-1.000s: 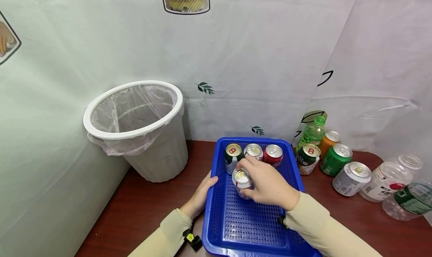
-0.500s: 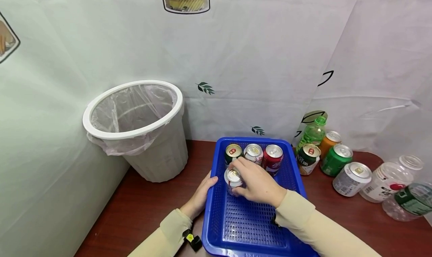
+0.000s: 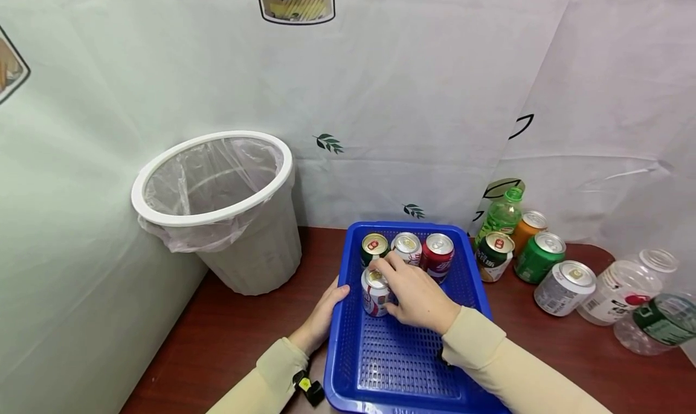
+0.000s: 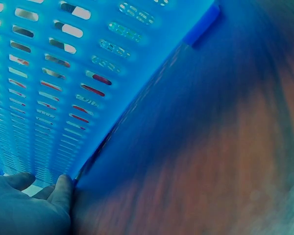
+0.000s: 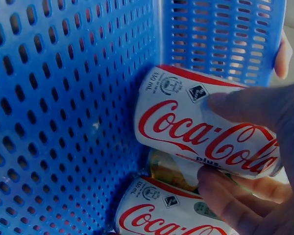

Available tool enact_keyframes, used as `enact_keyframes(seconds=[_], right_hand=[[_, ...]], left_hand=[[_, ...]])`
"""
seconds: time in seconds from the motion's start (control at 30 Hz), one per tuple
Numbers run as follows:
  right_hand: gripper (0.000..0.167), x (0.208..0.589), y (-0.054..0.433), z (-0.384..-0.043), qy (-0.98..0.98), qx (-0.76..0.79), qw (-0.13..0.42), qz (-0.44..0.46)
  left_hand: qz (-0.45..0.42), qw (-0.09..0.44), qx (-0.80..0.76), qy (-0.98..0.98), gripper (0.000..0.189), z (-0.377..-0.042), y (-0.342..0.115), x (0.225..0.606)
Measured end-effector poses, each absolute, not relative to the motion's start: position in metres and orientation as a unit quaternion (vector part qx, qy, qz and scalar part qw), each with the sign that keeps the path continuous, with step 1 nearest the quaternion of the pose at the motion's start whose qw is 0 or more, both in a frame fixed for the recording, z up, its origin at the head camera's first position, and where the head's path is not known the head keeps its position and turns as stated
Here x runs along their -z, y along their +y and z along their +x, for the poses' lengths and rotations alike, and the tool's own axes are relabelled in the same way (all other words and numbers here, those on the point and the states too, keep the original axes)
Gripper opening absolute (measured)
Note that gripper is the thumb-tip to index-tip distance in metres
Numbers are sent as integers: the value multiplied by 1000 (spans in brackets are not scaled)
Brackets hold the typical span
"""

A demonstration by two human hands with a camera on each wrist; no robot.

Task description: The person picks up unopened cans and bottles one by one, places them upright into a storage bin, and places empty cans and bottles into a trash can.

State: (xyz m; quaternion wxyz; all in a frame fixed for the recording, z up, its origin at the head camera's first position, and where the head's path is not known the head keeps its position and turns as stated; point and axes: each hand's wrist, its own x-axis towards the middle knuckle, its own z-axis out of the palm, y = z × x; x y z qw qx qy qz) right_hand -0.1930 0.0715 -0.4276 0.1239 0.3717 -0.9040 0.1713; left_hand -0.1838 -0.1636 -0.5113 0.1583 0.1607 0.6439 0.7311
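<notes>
My right hand (image 3: 415,293) grips a white-and-red Coca-Cola can (image 3: 374,300) standing near the basket's left wall. In the right wrist view, the thumb lies along one side of the can (image 5: 201,127), with fingers on the other. My left hand (image 3: 319,320) holds the blue basket (image 3: 336,347) by its left side, thumb over the rim. The left wrist view shows those fingers (image 4: 63,191) against the perforated outer wall. Behind the gripped can stand a dark green can (image 3: 375,245), another white Coca-Cola can (image 3: 406,248) and a red can (image 3: 437,255).
A lined waste bin (image 3: 250,245) stands at left. Right of the basket are a green bottle (image 3: 499,217), a black-and-white can (image 3: 493,257), an orange can (image 3: 528,228), a green can (image 3: 539,258), a silver can (image 3: 564,288) and clear bottles (image 3: 620,293).
My right hand has moved the Coca-Cola can leftward, towards the left wall, in front of the dark green can. The red can shows more fully. My left hand has stayed on the basket.
</notes>
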Motion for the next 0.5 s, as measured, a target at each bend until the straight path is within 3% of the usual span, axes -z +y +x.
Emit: enact_keyframes(seconds=[0.5], right_hand=[[76,431,71,-195,-913,-163,141,347]], left_hand=[[162,161,-737,636,64,-182,-162,508]])
